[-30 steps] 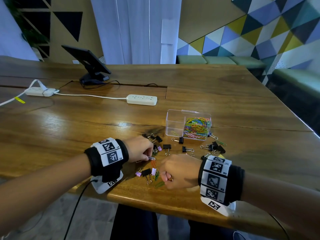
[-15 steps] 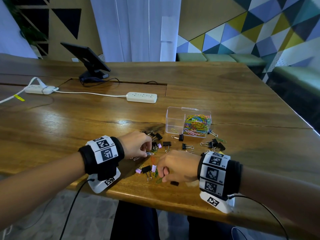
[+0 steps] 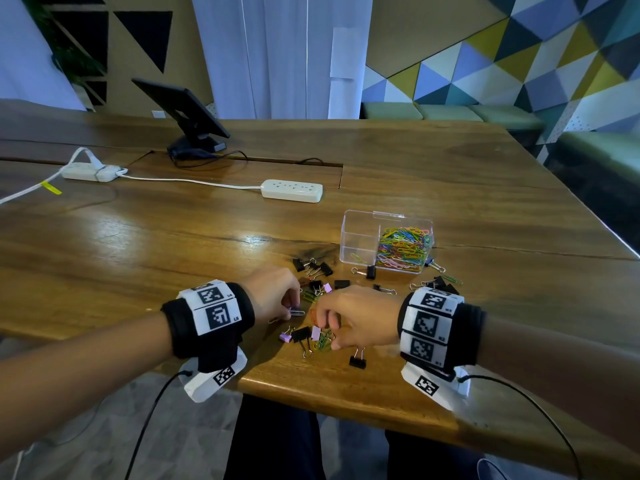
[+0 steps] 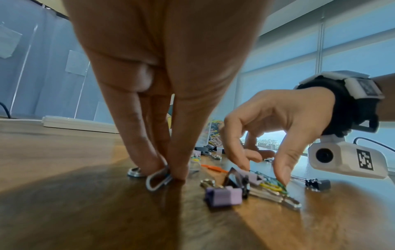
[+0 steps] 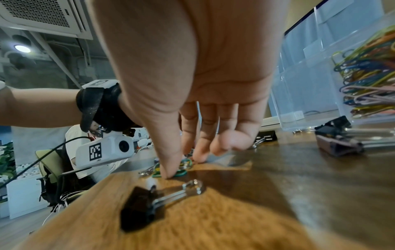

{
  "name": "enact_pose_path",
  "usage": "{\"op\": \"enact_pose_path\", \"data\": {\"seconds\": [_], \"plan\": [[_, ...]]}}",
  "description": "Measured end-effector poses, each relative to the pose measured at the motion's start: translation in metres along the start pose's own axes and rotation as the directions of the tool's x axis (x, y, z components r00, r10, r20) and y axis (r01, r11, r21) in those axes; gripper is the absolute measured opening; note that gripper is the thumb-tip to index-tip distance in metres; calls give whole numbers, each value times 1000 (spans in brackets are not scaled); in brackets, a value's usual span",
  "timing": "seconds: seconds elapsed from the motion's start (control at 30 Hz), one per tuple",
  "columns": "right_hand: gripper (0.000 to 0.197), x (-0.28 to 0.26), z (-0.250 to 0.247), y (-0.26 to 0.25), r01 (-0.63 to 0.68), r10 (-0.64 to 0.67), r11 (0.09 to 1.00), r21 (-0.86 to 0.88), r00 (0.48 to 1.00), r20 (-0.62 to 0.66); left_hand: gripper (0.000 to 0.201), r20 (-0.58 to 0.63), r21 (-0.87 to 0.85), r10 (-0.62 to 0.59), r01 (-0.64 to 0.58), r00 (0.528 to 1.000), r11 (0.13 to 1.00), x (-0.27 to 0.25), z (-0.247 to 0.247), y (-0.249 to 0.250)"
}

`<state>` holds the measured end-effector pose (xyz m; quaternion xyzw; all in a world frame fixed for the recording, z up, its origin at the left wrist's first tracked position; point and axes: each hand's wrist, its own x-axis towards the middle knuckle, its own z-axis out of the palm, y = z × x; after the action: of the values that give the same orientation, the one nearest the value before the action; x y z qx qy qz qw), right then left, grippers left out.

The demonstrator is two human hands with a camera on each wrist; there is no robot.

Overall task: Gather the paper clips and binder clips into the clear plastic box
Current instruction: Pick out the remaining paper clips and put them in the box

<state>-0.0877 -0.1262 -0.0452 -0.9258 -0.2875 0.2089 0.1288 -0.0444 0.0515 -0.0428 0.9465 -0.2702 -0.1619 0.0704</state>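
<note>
— Two hands are down among the clips, as I read the head view. My left hand pinches a pale paper clip flat on the desk; my right hand curls over the green paper clips. The clear plastic box stands just beyond, already part-filled.

— How will they handle?

— Left wrist view: thumb and fingertips squeeze the pale clip's wire loop. It looks thin, light and springy, and I judge it slippery against the wood, so I'd tip up an edge and take it there.

— And the right?

— Right wrist view: my thumb presses on the green clips with the fingers bent behind; no firm hold yet, I think. The black binder clip nearby looks stiffer and heavier; its wire handles seem the best place to take it.
</note>
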Motion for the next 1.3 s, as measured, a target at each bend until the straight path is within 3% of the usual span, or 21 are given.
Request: {"op": "enact_pose_path", "data": {"seconds": [0.13,0.4,0.6,0.8,0.93,1.07,1.3], "plan": [[43,5,-1,-3,60,-60,998,-23,998,-20,26,-7,16,15,-15,1000,1000,0,0,2],[24,8,-1,-1,89,-91,995,-36,994,-60,21,-51,-8,62,-63,997,998,-2,4,2],[25,2,-8,14,-7,21,989,150,996,-92,18,-61,-52,87,-91,994,995,1,4,2],[25,-5,-22,35,-103,166,925,365,975,-147,16,-52,-93,83,-87,995,992,5,3,0],[17,-7,-25,44,-160,192,972,173,963,-188,13,-65,-115,96,-103,993,988,6,-3,-1],[25,-10,-22,32,-92,85,996,-22,974,-209,11,-132,-142,88,-107,987,984,12,-14,-3],[43,-3,-4,8,35,-36,999,-18,998,-52,9,-229,-193,104,-150,968,970,29,-43,-1]]}}
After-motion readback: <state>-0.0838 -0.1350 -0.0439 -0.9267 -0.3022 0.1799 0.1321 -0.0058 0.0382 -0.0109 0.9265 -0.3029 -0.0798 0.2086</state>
